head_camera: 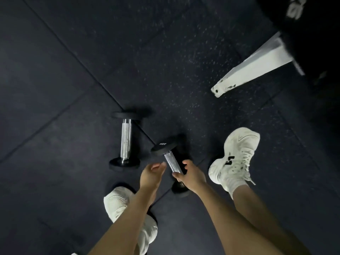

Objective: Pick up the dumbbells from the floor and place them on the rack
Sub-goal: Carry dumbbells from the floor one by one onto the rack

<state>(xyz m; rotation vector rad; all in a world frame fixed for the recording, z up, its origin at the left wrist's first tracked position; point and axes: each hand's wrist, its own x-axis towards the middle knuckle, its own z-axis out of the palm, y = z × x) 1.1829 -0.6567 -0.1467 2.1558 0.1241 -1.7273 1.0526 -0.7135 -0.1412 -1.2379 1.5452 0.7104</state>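
Two small dumbbells with black round heads and chrome knurled handles are on the dark rubber floor. The left dumbbell (126, 139) lies flat, untouched, just beyond my left hand. My right hand (191, 174) wraps the lower part of the handle of the right dumbbell (166, 153), which is tilted with its far head raised. My left hand (152, 172) hovers next to that handle with fingers apart, holding nothing. A white metal foot (252, 68) at the upper right runs under a black mass, perhaps the rack.
My white left shoe (117, 201) and white right shoe (237, 157) stand on either side of the held dumbbell. Black rubber floor tiles (73, 70) with seams stretch to the left and far side. A black object with white lettering (296, 10) fills the top right corner.
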